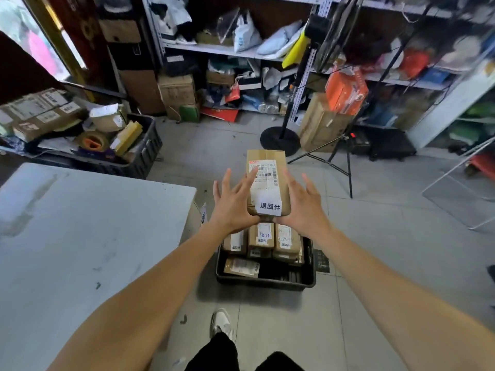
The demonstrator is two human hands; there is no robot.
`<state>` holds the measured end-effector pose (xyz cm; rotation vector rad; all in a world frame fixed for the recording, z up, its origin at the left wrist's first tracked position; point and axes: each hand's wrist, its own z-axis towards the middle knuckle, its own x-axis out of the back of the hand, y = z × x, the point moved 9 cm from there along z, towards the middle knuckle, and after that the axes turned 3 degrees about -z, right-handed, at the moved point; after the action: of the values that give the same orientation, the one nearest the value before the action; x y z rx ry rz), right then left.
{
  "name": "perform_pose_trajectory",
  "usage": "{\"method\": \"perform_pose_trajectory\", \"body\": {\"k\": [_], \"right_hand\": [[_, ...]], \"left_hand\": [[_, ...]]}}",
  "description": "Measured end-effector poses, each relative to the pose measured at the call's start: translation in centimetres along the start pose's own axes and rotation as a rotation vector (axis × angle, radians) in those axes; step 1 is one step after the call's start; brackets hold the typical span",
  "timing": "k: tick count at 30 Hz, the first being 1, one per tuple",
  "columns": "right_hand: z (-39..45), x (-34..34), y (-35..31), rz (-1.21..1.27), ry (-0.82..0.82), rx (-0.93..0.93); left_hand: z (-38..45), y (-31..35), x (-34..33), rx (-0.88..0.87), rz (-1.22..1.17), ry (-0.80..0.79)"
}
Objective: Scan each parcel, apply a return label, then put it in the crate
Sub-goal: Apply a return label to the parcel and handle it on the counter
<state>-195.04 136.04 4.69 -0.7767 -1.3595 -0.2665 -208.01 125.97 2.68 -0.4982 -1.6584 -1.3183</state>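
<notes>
Holding the parcel between both palms, the person has it in the air above the far end of the crate, which sits on the floor just off the table's right corner. The left hand presses the parcel's left side and the right hand its right side, each near the nearer end; fingers are straight and spread apart, not curled round it. The return label (white, with black characters) is already on the top face, below the shipping label. The parcel's long axis runs away from the person, matching the labelled parcels stacked at the crate's far end. Both hands are equally near, so the drop looks to be straight down, probably onto that stack.
</notes>
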Motion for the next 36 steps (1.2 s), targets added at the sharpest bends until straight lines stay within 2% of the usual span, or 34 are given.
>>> {"method": "perform_pose_trajectory", "body": {"k": [6, 10, 14, 19, 26, 36], "right_hand": [[4.0, -0.5, 3.8, -0.005, -0.041, -0.082], [6.5, -2.2, 5.8, 0.021, -0.111, -0.053], [9.4, -4.1, 6.6, 0.014, -0.197, 0.059], [12.2, -5.6, 6.9, 0.027, -0.289, 0.265], [15.4, -4.8, 3.7, 0.043, -0.413, 0.522], [19.2, -4.5, 0.1, 0.069, -0.449, 0.709]], "left_hand": [[5.8, 0.1, -1.7, -0.031, 0.010, -0.045], [7.8, -0.8, -3.3, 0.017, 0.022, -0.031], [8.2, -2.3, -4.8, 0.149, 0.023, -0.002], [7.4, -2.6, -5.2, 0.340, 0.016, 0.139], [5.4, -2.2, -3.9, 0.593, -0.034, 0.300], [5.9, -3.9, -2.0, 0.754, -0.008, 0.435]]}}
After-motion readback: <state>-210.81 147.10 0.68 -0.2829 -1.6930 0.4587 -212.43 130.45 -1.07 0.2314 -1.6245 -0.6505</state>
